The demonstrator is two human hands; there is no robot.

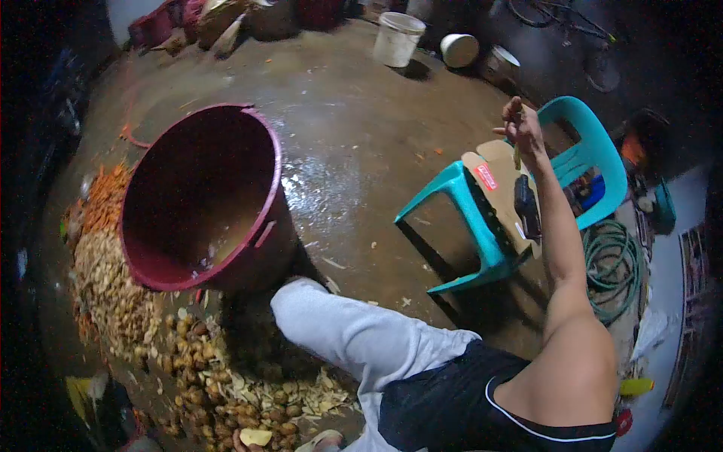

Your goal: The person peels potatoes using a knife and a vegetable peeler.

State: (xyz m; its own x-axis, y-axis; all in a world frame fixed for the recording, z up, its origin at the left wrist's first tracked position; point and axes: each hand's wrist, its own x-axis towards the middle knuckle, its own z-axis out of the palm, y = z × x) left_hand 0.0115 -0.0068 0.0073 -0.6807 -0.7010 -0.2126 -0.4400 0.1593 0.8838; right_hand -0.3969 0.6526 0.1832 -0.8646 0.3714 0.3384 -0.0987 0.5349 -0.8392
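My right hand (523, 132) is stretched out over the teal plastic chair (471, 207), with its fingers partly curled. A thin yellowish thing shows just below the fingers; its kind cannot be made out. Under the hand, on the seat, lie pieces of brown cardboard (493, 177) with a red label and a black object (526, 205). My left hand is out of view. Beside my knee, which a white cloth (339, 324) covers, stands a large maroon tub (277, 154) with murky liquid at its bottom. Brown potatoes (199, 377) lie on the floor below it.
Left of the tub are heaps of pale peelings (109, 279) and orange peelings (109, 196). At the back stand a white bucket (397, 41) and a tipped pail (459, 51). A coiled green hose (611, 267) lies behind the chair. The floor (354, 120) looks wet.
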